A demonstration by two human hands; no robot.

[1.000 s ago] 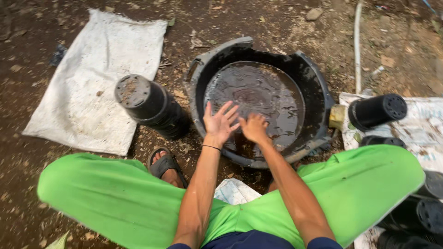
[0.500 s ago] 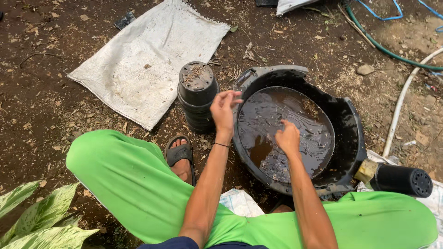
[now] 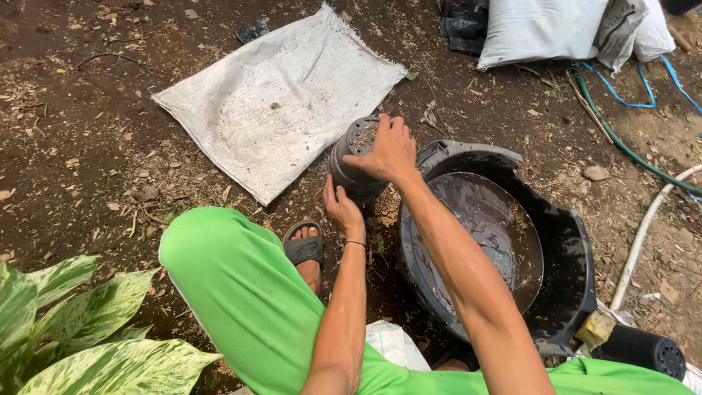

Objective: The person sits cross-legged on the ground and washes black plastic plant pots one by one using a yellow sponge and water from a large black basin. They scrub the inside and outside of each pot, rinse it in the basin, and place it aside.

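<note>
A: Now — right hand point(image 3: 390, 152) lies over the top of a stack of black pots point(image 3: 355, 167), fingers spread and curled on its rim, gripping it.

B: Left hand point(image 3: 342, 207)?

A: Pressed against the stack's lower side, fingers wrapped round it — both hands hold it.

B: Position of the stack?

A: Tilted, on bare soil between the white sack point(image 3: 281, 102) and the black tub point(image 3: 563, 241) of muddy water, just above the sandalled foot point(image 3: 305, 249).
</note>
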